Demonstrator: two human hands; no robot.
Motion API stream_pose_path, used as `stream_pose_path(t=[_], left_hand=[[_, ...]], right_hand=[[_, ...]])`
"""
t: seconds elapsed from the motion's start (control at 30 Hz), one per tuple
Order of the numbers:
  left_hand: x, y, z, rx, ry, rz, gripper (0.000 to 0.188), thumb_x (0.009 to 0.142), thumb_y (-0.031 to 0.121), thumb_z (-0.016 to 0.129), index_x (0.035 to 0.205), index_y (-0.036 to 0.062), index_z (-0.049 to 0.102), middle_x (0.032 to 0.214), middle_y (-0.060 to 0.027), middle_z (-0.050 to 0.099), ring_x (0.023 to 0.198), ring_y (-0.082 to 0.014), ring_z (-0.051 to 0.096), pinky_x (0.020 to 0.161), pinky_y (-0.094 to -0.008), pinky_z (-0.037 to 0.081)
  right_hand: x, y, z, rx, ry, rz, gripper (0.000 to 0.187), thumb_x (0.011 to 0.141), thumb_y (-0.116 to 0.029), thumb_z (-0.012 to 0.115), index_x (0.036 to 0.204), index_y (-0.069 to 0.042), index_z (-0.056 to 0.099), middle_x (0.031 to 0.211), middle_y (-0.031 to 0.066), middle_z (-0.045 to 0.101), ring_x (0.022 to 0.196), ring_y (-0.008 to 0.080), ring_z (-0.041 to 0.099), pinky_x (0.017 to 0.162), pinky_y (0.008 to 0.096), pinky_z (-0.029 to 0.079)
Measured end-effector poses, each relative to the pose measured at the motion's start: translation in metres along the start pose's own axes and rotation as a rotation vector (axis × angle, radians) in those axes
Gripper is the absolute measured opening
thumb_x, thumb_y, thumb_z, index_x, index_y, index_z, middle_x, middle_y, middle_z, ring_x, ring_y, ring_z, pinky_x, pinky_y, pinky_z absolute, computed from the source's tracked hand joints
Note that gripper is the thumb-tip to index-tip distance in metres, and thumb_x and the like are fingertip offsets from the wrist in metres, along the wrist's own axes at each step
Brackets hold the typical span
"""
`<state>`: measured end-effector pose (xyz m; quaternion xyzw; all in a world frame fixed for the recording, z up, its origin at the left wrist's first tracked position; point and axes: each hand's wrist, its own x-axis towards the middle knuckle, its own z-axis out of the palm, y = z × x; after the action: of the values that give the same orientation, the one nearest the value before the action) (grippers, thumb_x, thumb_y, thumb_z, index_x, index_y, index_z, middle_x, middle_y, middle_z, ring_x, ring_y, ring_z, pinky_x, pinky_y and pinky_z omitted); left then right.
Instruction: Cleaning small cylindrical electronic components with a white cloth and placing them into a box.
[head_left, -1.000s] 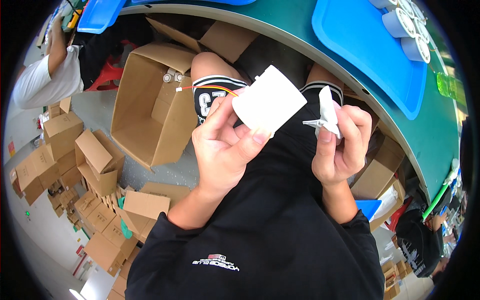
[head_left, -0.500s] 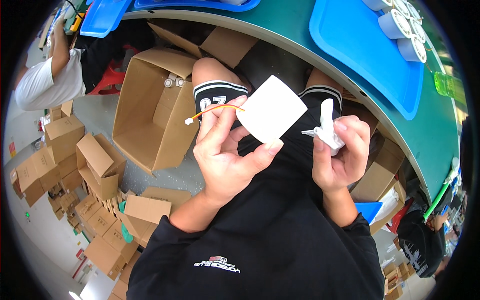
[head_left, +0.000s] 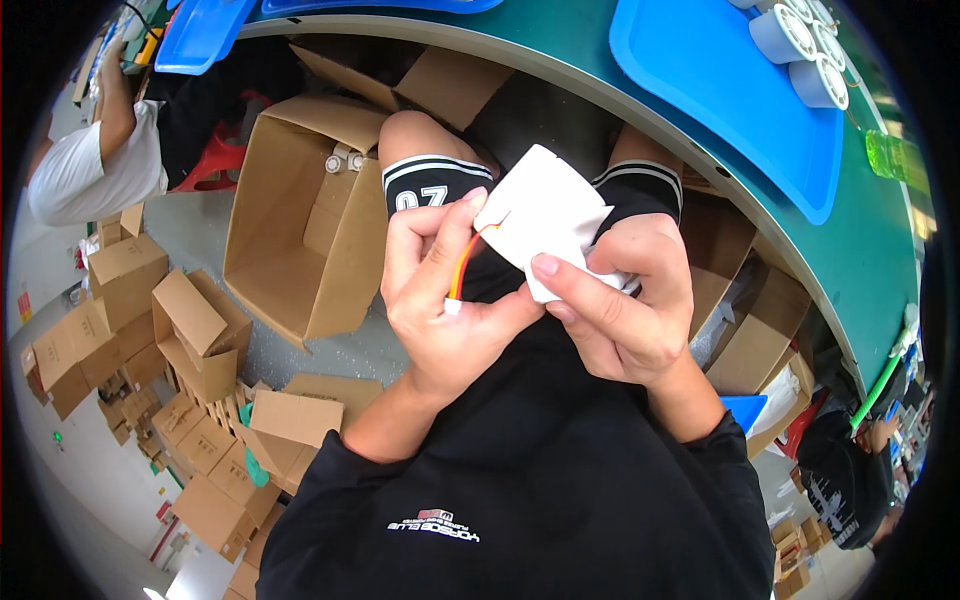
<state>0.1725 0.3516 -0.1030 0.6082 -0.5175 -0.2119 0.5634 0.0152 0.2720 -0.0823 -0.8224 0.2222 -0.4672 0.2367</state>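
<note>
Both of my hands hold a flat white square part (head_left: pixel 548 208) over my lap. My left hand (head_left: pixel 440 300) grips its left edge, and a thin orange and yellow wire (head_left: pixel 463 265) with a small white plug runs down across the palm. My right hand (head_left: pixel 625 300) closes over the part's lower right side, thumb pressed on its face. A smaller white piece under the right fingers is mostly hidden.
An open cardboard box (head_left: pixel 300 215) stands on the floor at my left knee. Several small folded boxes (head_left: pixel 190 330) litter the floor. A green table (head_left: pixel 860 250) carries blue trays (head_left: pixel 730 90) and white round parts (head_left: pixel 800 45). Another person (head_left: pixel 90 160) sits at upper left.
My hands came together: the right hand, which held a small white piece apart, now grips the square part too. The wire now lies across my left palm.
</note>
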Motion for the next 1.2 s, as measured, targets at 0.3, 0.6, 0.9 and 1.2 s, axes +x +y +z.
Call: stream_pose_path(t=[0.3, 0.6, 0.9, 1.2], left_hand=[[0.003, 0.003, 0.002, -0.306, -0.045, -0.093, 0.071, 0.063, -0.003, 0.086, 0.128, -0.006, 0.057, 0.109, -0.01, 0.051, 0.101, -0.02, 0.062, 0.086, -0.0337, 0.059], [0.004, 0.0, 0.017, -0.255, -0.073, -0.108, 0.069, 0.062, -0.001, 0.087, 0.125, -0.0037, 0.06, 0.109, -0.0119, 0.053, 0.096, -0.019, 0.063, 0.087, -0.0339, 0.059], [0.012, 0.004, 0.014, -0.354, -0.149, -0.366, 0.057, 0.07, -0.005, 0.082, 0.123, -0.0076, 0.059, 0.11, -0.007, 0.051, 0.102, -0.0149, 0.061, 0.09, -0.0306, 0.057], [0.011, -0.008, 0.009, -0.61, -0.137, -0.501, 0.052, 0.074, -0.011, 0.075, 0.123, -0.0089, 0.059, 0.109, -0.0069, 0.052, 0.103, -0.0172, 0.062, 0.093, -0.0335, 0.057]], right_hand=[[0.0, 0.003, -0.004, 0.096, -0.09, 0.026, 0.036, 0.069, -0.013, 0.076, 0.104, -0.01, 0.075, 0.086, 0.0047, 0.049, 0.075, 0.0208, 0.048, 0.064, 0.0321, 0.039], [0.012, -0.006, -0.006, 0.113, 0.306, 0.25, 0.029, 0.073, -0.002, 0.078, 0.101, -0.003, 0.07, 0.088, 0.0086, 0.056, 0.077, 0.0204, 0.051, 0.069, 0.0287, 0.044], [0.005, 0.007, 0.008, -0.123, -0.042, -0.022, 0.039, 0.063, -0.008, 0.075, 0.102, -0.004, 0.071, 0.1, 0.0062, 0.063, 0.092, 0.0255, 0.058, 0.08, 0.0397, 0.043], [0.007, 0.015, -0.015, -0.14, -0.386, -0.071, 0.04, 0.074, -0.007, 0.067, 0.113, -0.007, 0.068, 0.123, 0.0058, 0.065, 0.108, 0.0272, 0.06, 0.083, 0.0394, 0.044]])
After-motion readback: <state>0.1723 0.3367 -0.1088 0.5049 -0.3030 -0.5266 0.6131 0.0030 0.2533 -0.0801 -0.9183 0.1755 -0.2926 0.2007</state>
